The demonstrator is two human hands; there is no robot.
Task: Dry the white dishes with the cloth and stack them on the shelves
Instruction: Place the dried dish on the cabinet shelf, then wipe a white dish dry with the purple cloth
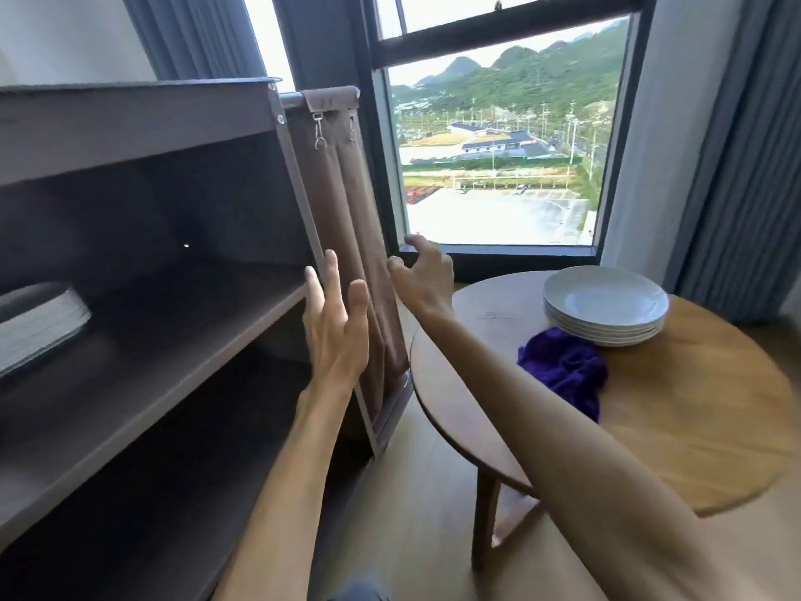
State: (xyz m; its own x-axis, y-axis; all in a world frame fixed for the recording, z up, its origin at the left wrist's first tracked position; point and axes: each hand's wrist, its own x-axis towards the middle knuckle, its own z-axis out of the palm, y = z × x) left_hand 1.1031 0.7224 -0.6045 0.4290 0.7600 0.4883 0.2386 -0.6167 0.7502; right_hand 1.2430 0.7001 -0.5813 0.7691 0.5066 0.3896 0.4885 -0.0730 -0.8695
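Plainly little is done yet: both hands are empty. Nearest, the left hand has straight fingers beside the shelves; the right hand, fingers loosely spread, reaches by the brown curtain. Farther right on the bench lies the cloth, touching the stacked plates. A blurred pale object on the left shelf may be dishes; drying and stacking remain.

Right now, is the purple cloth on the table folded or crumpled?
Crumpled. The purple cloth lies in a loose bunched heap on the round table, beside the stack of white plates, with no flat folded edges.
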